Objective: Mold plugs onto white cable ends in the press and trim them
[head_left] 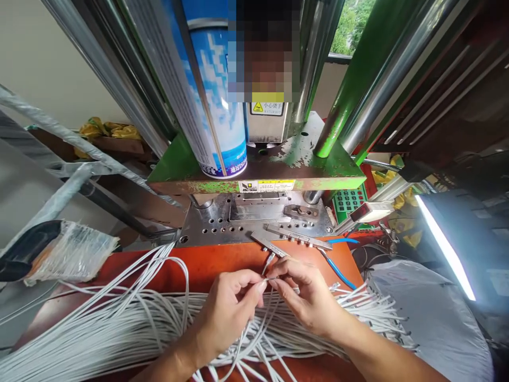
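Note:
My left hand (234,302) and my right hand (306,292) meet above a large bundle of white cables (167,313) in front of a green press. The fingertips of both hands are pinched together around something small and thin, too small to make out. Just beyond the fingers, a cable connector (269,260) shows beside a metal bar (270,244). A second toothed metal bar (298,237) lies behind my right hand, at the edge of the steel press bed (218,225).
A blue spray can (222,122) stands on the press's green plate (191,178). At the right are a bright lamp (445,246), a blue hose (338,269) and a green keypad (349,201). A wrapped bar end (79,252) juts in at the left.

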{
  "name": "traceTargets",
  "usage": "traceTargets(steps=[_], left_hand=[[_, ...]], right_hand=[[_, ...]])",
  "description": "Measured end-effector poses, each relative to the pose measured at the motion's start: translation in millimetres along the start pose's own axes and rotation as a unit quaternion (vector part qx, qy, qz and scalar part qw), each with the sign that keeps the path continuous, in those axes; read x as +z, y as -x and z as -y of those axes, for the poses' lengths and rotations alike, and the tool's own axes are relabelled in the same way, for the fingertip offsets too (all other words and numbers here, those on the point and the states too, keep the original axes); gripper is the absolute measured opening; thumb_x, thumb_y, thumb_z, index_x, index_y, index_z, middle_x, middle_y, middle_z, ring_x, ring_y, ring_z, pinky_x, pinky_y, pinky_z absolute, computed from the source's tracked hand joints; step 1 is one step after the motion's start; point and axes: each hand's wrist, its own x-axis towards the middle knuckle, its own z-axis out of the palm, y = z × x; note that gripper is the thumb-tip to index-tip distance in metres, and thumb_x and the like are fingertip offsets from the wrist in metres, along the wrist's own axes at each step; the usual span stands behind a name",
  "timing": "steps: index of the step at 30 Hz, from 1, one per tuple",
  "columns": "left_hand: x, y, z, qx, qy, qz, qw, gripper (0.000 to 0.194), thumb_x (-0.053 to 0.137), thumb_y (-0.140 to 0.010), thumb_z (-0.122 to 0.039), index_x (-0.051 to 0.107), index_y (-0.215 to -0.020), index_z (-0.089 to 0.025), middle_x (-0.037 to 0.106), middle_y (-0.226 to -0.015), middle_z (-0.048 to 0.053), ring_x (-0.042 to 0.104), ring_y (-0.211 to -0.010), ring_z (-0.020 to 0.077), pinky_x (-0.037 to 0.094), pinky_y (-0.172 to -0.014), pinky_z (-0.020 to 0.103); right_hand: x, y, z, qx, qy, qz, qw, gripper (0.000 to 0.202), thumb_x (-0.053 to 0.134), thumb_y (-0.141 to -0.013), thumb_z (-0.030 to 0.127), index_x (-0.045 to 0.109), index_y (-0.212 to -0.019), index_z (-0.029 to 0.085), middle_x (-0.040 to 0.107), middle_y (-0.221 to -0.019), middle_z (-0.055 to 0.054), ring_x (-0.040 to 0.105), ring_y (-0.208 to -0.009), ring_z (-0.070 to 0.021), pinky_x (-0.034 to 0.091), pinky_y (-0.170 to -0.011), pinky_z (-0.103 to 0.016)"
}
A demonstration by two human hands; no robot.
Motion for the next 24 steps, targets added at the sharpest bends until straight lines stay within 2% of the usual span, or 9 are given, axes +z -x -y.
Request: traceTargets(steps=[3, 5, 7, 10, 12, 15, 17, 20, 24], left_hand=[[-0.5, -3, 0, -0.017, 0.053, 0.015, 0.998, 0.042, 0.059, -0.1, -0.047, 0.066, -0.071, -0.016, 0.062, -0.06, 0.002, 0.055, -0.045, 0.0108, 0.039, -0.046, 0.022], [-1.4, -5, 0, -0.014, 0.084, 0.029, 0.996, 0.041, 0.061, -0.099, -0.048, 0.069, -0.075, -0.015, 0.065, -0.065, 0.003, 0.058, -0.047, 0.0107, 0.042, -0.047, 0.022], [-2.0, -6, -1, -0.018, 0.109, 0.048, 0.993, 0.04, 0.062, -0.099, -0.049, 0.071, -0.082, -0.015, 0.067, -0.067, 0.003, 0.058, -0.046, 0.0104, 0.042, -0.046, 0.021], [-2.9, -7, -1, -0.029, 0.114, 0.047, 0.992, 0.039, 0.062, -0.099, -0.051, 0.072, -0.088, -0.015, 0.067, -0.064, 0.002, 0.058, -0.043, 0.0097, 0.041, -0.043, 0.019], [-4.5, -9, 1, -0.031, 0.113, 0.024, 0.993, 0.039, 0.064, -0.098, -0.051, 0.07, -0.086, -0.015, 0.068, -0.064, 0.002, 0.06, -0.044, 0.0101, 0.042, -0.043, 0.019], [-8.7, -15, 5, -0.059, 0.145, -0.015, 0.988, 0.038, 0.068, -0.095, -0.053, 0.071, -0.095, -0.015, 0.068, -0.063, 0.001, 0.057, -0.043, 0.0095, 0.041, -0.042, 0.018], [-11.3, -20, 8, -0.095, 0.175, -0.03, 0.979, 0.041, 0.071, -0.091, -0.055, 0.071, -0.103, -0.015, 0.064, -0.06, -0.002, 0.052, -0.04, 0.0078, 0.036, -0.039, 0.017], [-12.7, -25, 10, -0.125, 0.205, -0.035, 0.97, 0.041, 0.076, -0.086, -0.055, 0.069, -0.093, -0.014, 0.064, -0.061, -0.002, 0.052, -0.04, 0.0075, 0.037, -0.039, 0.017], [-10.0, -30, 12, -0.121, 0.21, -0.042, 0.969, 0.036, 0.08, -0.082, -0.049, 0.067, -0.083, -0.015, 0.067, -0.065, 0.0, 0.058, -0.044, 0.0098, 0.044, -0.042, 0.02]], right_hand=[[2, -1, -1, 0.023, -0.041, 0.003, 0.999, 0.022, 0.059, -0.106, 0.037, 0.073, -0.102, 0.021, 0.073, -0.095, -0.006, 0.068, -0.087, -0.0183, 0.057, -0.082, -0.031], [3, -1, -2, 0.059, -0.093, 0.003, 0.994, 0.025, 0.057, -0.107, 0.042, 0.072, -0.108, 0.021, 0.073, -0.095, -0.005, 0.069, -0.086, -0.0178, 0.058, -0.08, -0.031], [3, -3, -2, 0.063, -0.096, 0.002, 0.993, 0.027, 0.054, -0.108, 0.042, 0.071, -0.113, 0.021, 0.073, -0.096, -0.005, 0.069, -0.086, -0.0173, 0.058, -0.08, -0.03], [-5, -6, -1, 0.023, 0.001, 0.013, 1.0, 0.025, 0.051, -0.11, 0.037, 0.071, -0.114, 0.023, 0.072, -0.098, -0.004, 0.068, -0.089, -0.0172, 0.056, -0.083, -0.03], [-17, -4, 0, 0.005, 0.065, -0.022, 0.998, 0.025, 0.048, -0.111, 0.034, 0.07, -0.115, 0.024, 0.072, -0.1, -0.005, 0.067, -0.09, -0.0182, 0.055, -0.085, -0.032], [-37, 7, -2, 0.015, 0.171, -0.091, 0.981, 0.023, 0.045, -0.11, 0.031, 0.065, -0.118, 0.023, 0.069, -0.109, -0.009, 0.066, -0.099, -0.0224, 0.055, -0.091, -0.038], [-45, 19, -6, 0.035, 0.255, -0.078, 0.963, 0.023, 0.045, -0.109, 0.028, 0.064, -0.121, 0.022, 0.067, -0.115, -0.012, 0.064, -0.105, -0.0262, 0.054, -0.095, -0.044], [-44, 32, -18, 0.051, 0.34, -0.045, 0.938, 0.023, 0.048, -0.107, 0.025, 0.063, -0.124, 0.021, 0.064, -0.117, -0.014, 0.062, -0.107, -0.0298, 0.055, -0.095, -0.049], [-33, 32, -37, 0.038, 0.376, -0.068, 0.923, 0.017, 0.054, -0.103, 0.021, 0.065, -0.117, 0.019, 0.064, -0.109, -0.013, 0.061, -0.105, -0.0309, 0.054, -0.092, -0.048]])
